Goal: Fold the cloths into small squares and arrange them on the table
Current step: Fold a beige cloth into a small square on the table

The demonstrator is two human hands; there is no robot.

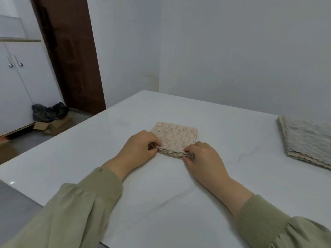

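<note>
Olive-green sleeves reach in from 7 and 5 o'clock across the white marble-look table. They end in two hands at the near edge of a beige waffle-weave cloth, which lies folded in several layers just above the middle of the tabletop. The left hand pinches the cloth's near-left corner with curled fingers, and the right hand pinches the near-right corner the same way, thumb underneath. The layers look thick and springy, so the likely trouble is that they fan apart or slide out of line if either pinch loosens before the edges are squared. An uneven pull from one side would also skew the square. At 3 o'clock from the cloth, well apart, sits a flat pile of cloths, grey on top with beige edges showing beneath and partly cut off by the frame. It does not crowd the working spot, and nothing lies between the two. Off the table at 9 to 10 o'clock, a cardboard box holding a black bag stands on the floor by a white cabinet and a brown door.
</note>
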